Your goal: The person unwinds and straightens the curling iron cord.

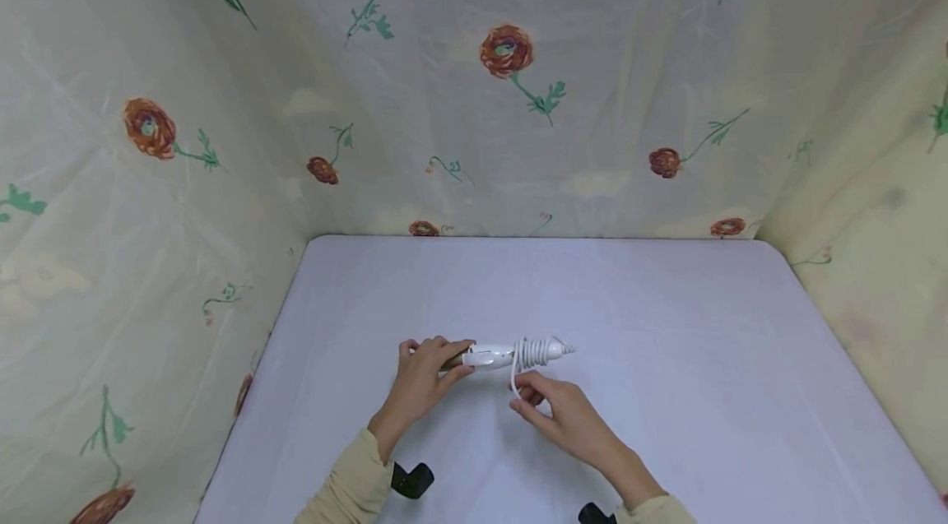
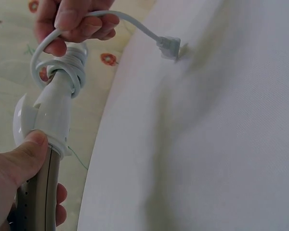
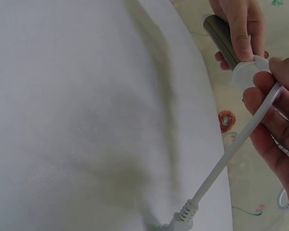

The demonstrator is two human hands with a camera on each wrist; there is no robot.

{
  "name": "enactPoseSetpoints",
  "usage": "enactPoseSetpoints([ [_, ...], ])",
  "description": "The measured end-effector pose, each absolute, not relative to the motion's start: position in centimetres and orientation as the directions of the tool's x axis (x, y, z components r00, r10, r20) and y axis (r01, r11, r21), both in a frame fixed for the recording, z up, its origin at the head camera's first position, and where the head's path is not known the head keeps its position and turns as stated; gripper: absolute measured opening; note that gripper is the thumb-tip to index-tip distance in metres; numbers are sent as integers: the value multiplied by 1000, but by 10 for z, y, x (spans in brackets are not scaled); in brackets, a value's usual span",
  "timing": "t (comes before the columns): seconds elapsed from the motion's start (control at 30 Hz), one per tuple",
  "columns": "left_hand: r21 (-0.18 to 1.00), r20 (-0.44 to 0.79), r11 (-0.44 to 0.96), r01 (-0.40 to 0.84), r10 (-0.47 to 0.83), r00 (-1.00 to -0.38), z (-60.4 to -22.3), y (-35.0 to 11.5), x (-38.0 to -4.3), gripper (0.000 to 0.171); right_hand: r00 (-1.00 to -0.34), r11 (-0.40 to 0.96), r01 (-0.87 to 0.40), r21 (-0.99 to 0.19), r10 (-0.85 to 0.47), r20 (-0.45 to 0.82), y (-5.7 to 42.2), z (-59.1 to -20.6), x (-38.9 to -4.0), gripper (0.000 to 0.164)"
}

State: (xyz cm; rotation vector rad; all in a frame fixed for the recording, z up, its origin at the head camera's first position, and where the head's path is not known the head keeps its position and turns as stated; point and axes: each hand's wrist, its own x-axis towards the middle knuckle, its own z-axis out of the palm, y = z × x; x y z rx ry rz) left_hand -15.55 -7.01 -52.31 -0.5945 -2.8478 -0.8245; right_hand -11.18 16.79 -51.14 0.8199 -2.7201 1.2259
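Observation:
A curling iron (image 1: 490,356) with a white handle and a dull brown barrel (image 2: 39,192) is held level above the white table. My left hand (image 1: 422,380) grips it by the barrel, its thumb lying near the white collar. Several turns of white power cord (image 1: 532,354) wrap the handle's far end. Below those turns, my right hand (image 1: 566,419) pinches the loose length of cord between thumb and fingers. The cord's free end carries a white plug (image 2: 169,47), which hangs past the right hand in the left wrist view.
A white table (image 1: 666,310) spreads under both hands. Floral-print cloth (image 1: 592,129) stands behind it and along both sides. Black wrist devices (image 1: 412,480) show by the beige sleeves (image 1: 348,479) at the near edge.

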Motion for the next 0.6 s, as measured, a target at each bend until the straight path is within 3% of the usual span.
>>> enactPoseSetpoints([
  [0.17,489,215,778,394,330,-919,-522,-69,-156,41,-855,566,-497,-658,-447,262,167,-508,-115,12],
  [0.6,501,219,768,398,333,-917,-519,-70,-155,41,-830,599,-557,-575,-427,359,164,-504,-121,12],
])
